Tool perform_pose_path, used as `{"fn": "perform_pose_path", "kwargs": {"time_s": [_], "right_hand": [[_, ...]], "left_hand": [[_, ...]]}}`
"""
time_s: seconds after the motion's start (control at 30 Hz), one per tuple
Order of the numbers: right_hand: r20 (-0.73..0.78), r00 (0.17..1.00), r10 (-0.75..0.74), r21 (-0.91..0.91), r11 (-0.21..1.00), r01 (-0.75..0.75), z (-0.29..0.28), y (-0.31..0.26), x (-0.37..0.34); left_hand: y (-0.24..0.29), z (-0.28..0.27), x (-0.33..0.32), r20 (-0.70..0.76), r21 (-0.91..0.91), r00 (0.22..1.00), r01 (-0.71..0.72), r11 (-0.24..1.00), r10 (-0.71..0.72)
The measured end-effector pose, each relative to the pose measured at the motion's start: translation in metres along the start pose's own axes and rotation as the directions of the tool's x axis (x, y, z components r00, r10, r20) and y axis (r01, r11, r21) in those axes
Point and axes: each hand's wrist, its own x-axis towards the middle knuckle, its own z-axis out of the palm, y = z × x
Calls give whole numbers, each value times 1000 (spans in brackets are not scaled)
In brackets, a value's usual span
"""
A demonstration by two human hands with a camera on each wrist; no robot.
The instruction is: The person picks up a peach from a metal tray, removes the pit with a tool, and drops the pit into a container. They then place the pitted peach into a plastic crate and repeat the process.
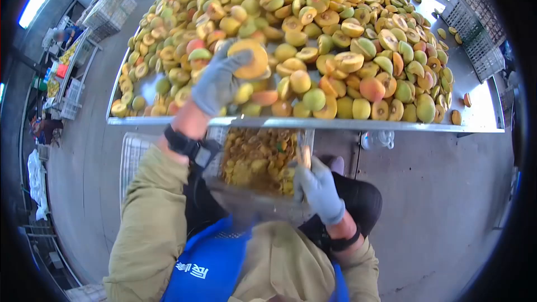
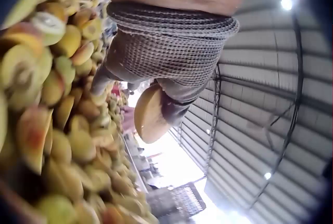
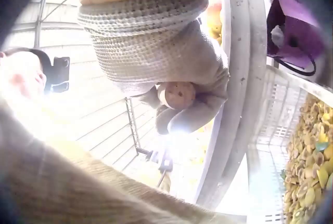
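My gloved left hand (image 1: 218, 81) grips a peach half (image 1: 250, 59) between thumb and fingers, its yellow cut face showing, over the near edge of the fruit pile. The left wrist view shows the same peach half (image 2: 151, 114) at the fingertips of the gloved hand (image 2: 161, 63). Lower down, my gloved right hand (image 1: 321, 190) curls round a tool with a tan handle (image 1: 305, 156), beside the crate of scraps. In the right wrist view the handle's round wooden end (image 3: 178, 95) pokes out of the fist; the tool's working end is hidden.
A metal-rimmed table (image 1: 313, 124) bears a heap of peach halves (image 1: 347, 33). Under its front edge stands a plastic crate (image 3: 265, 112) of pits and scraps (image 1: 257, 162). A purple bag (image 3: 296, 31) is near the crate. A clear bottle (image 1: 377, 140) stands beneath the table.
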Motion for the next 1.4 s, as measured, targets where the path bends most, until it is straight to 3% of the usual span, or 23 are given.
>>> {"fn": "perform_pose_path", "kwargs": {"time_s": [0.03,0.13,0.23,0.27,0.37,0.47,0.57,0.77,0.87,0.93,0.97,1.0,1.07,1.17,1.23,1.27,1.37,1.4], "right_hand": [[-17,999,37,46,998,-36,8,-6,0],[-37,977,212,208,958,-200,36,-34,3],[-82,996,21,-1,1000,-21,58,-20,3],[-94,995,44,-80,995,-52,62,-17,2],[-159,960,-231,-417,897,146,72,-3,2],[-175,927,-332,-510,836,203,75,-5,-2],[-176,939,-295,-434,879,195,79,-12,-7],[-212,897,-388,-534,815,226,85,4,-9],[-141,980,-140,-214,971,108,84,1,-13],[-8,993,114,108,988,-112,81,-22,-19],[107,965,240,273,926,-261,79,-29,-23],[238,934,265,449,823,-348,76,-26,-23],[492,844,212,689,498,-527,72,-20,-18],[554,807,206,692,425,-583,76,-9,-10],[581,766,275,587,510,-629,73,-8,-8],[592,744,310,529,547,-649,70,-8,-6],[677,642,359,440,501,-745,59,-7,1],[772,609,182,524,359,-772,60,8,4]], "left_hand": [[-10,7,-32,9,-206,995,98,974,-98],[-41,26,-95,-3,-339,991,124,932,-133],[-66,28,-121,-88,-505,992,33,862,-89],[-55,40,-132,-111,-499,986,50,865,-121],[-45,56,-151,-165,-399,986,-52,916,-16],[-45,63,-162,-223,-315,973,-134,940,64],[-48,67,-166,-263,-221,956,-188,957,127],[-65,71,-162,-307,-85,924,-264,961,226],[-78,57,-154,-284,56,924,-250,967,255],[-76,49,-150,-224,93,948,-211,973,227],[-71,48,-153,-183,69,965,-179,981,188],[-70,46,-155,-145,45,978,-144,989,149],[-72,40,-156,-137,-14,984,-121,993,118],[-75,30,-158,-169,-36,983,-81,996,74],[-83,19,-158,-180,-13,982,-57,998,54],[-80,14,-159,-130,30,991,18,999,-14],[-73,0,-158,-28,92,984,177,980,-175],[-73,-2,-155,-18,63,980,197,978,-196]]}}
